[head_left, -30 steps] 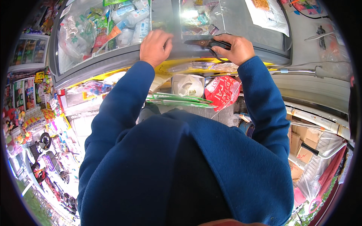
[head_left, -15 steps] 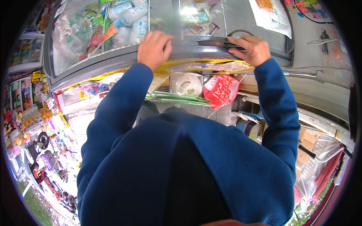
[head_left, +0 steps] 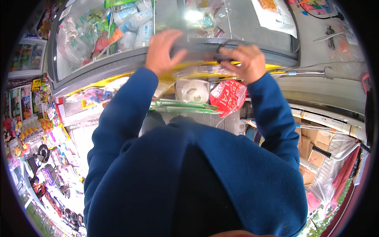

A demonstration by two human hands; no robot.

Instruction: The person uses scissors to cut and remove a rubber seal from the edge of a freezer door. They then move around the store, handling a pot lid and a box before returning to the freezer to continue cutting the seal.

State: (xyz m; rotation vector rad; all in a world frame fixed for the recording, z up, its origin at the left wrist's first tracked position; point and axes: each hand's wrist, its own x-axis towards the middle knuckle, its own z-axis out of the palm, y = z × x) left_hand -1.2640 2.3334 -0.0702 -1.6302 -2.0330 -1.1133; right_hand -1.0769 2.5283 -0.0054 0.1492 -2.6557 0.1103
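Spanning the far side, a grey-framed, glass-topped chest (head_left: 118,59) lies before the person, bottles and bags showing through its left part. On its near side, lower down, are long green-edged packets (head_left: 185,106), with a crumpled red bag (head_left: 228,98) by their right end and an open white box (head_left: 192,91) just left of that bag; neither hand touches these. Over the chest's near edge, the left hand (head_left: 162,51) is spread, thumb well apart from the fingers, with nothing clearly held. To its right, the right hand (head_left: 248,62) curls its fingers around the black handles of a tool, apparently scissors (head_left: 222,58), whose blade end is a smear between the hands above the chest's rim. The handling seems to be in mid-course: the tool is already taken up and not yet set down, but no finished piece can be made out by either hand, so how much is left cannot be told.
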